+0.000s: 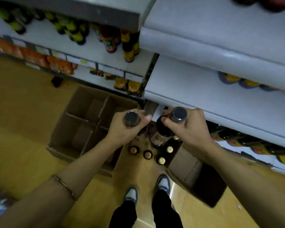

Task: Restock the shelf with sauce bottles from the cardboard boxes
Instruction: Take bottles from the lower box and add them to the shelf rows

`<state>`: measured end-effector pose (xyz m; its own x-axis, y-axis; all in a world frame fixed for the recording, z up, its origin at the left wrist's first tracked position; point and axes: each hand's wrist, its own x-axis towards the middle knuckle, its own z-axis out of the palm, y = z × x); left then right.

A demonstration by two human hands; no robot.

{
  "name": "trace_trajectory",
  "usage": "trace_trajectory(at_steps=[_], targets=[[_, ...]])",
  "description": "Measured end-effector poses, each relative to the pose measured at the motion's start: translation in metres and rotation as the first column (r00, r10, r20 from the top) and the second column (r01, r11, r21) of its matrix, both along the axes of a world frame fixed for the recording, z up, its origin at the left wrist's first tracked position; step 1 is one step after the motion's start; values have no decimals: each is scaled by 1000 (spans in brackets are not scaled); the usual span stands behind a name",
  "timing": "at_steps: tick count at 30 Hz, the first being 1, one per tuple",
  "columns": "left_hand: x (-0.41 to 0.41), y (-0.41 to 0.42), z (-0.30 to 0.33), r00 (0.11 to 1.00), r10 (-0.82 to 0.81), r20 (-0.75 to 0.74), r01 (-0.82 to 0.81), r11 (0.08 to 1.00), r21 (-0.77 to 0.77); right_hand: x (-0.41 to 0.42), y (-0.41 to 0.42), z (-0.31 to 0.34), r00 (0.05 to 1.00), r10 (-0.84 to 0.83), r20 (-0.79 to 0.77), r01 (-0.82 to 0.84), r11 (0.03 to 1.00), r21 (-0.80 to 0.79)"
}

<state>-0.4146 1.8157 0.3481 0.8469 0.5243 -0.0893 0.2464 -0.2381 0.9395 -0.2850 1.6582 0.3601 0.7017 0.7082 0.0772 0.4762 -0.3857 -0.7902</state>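
I have a sauce bottle in each hand, both upright with caps toward the camera. My left hand (127, 127) wraps its fingers round the left bottle (131, 118) over the cardboard box (69, 122); my right hand (186, 124) grips the right bottle (178, 115), just below the front edge of the shelf (204, 89). The right hand is nearer that edge, so I judge it places first, lifting up and forward. More bottles (147, 154) stand below.

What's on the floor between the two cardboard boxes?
Head view: several loose bottles stand on the floor between the divided box and the other box.
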Motion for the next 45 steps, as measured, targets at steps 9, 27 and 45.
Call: trace_trajectory(at_steps=[9,27,45], targets=[[2,-41,186,896,-356,266,313,930,192,-49,-49,196,959,-267,93,231,931,283],[58,-205,433,380,-785,489,846,509,158,-93,-228,450,726,-625,287,463,753,467],[115,-564,540,-7,-869,494,983,86,164,-104,-558,563,385,-889,247,678,454,578]])
